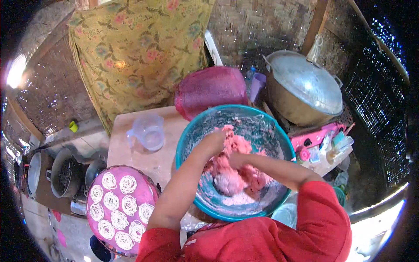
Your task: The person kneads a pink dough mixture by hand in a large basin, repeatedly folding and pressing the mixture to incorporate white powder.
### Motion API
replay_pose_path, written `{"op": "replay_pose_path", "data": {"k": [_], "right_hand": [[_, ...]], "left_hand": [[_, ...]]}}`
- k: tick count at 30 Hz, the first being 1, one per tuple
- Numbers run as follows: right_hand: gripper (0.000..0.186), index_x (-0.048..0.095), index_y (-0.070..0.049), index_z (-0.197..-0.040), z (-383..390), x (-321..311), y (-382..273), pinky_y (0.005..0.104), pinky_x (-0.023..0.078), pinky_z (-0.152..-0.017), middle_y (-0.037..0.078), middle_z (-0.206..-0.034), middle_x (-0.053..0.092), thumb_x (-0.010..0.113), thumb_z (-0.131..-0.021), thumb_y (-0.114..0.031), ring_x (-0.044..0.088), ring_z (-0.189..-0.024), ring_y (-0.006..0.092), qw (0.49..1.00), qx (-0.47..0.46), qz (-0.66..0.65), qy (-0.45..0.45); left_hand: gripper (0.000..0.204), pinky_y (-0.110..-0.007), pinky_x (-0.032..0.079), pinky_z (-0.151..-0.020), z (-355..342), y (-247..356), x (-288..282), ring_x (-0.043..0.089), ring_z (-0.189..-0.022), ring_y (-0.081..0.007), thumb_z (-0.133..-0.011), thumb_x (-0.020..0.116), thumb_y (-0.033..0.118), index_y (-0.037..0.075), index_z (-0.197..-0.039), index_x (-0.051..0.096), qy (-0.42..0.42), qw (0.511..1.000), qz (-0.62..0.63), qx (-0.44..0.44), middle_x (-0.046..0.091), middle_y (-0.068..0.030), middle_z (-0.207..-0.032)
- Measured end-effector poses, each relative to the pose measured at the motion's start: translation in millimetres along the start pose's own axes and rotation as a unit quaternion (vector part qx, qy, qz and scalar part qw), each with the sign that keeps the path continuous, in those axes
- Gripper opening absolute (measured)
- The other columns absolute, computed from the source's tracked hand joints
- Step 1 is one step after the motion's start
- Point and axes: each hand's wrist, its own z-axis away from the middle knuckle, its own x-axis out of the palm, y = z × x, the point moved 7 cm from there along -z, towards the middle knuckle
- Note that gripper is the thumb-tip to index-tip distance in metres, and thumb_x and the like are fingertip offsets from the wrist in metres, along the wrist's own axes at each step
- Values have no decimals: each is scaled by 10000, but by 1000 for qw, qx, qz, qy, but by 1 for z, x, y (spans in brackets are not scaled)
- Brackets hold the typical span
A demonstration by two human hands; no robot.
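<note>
A wide teal basin [188,131] holds a lumpy mass of pink dough [238,144], with pale flour smeared over the inner wall. Both of my hands are in the dough near the middle of the basin. My left hand [214,143] is closed on the upper left part, its fingertips sunk out of sight. Lower and to the right, my right hand [237,160] grips the dough, its fingers mostly buried. A smooth, floury lump [229,182] lies just below my hands.
A clear plastic measuring jug [150,133] stands on the pale table [120,150]. At lower left, white noodle-like nests sit on a round pink-covered tray [124,174]. A pink sack [211,89] lies behind the basin. A large lidded metal pot [301,87] stands at back right.
</note>
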Motion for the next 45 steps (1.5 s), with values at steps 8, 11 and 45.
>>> {"op": "replay_pose_path", "data": {"k": [8, 11, 45], "right_hand": [[486, 510, -43, -1024, 111, -8, -121, 426, 410, -765, 231, -990, 492, 596, -554, -133, 470, -930, 377, 980, 60, -35, -189], [451, 516, -42, -999, 67, 36, -91, 410, 422, -733, 215, -956, 503, 590, -562, -124, 470, -935, 348, 990, 31, 58, -127], [742, 109, -337, -1345, 137, -6, 40, 502, 56, -999, -22, -1422, -49, 486, -752, -575, -154, -1284, 189, 669, 400, -425, -460]], "left_hand": [[329, -438, 450, -712, 14, 38, -19, 563, -819, -369, -671, 497, 5, -13, -999, 519, -63, 997, 5, -41, 567, -240, -882], [352, -430, 446, -726, 15, 45, -25, 550, -842, -367, -684, 502, 19, 11, -1036, 502, -87, 995, 11, -37, 556, -233, -909], [324, -432, 469, -687, 14, 22, -23, 577, -797, -354, -743, 425, 25, 47, -1053, 520, -71, 995, -1, -66, 566, -221, -895]]}}
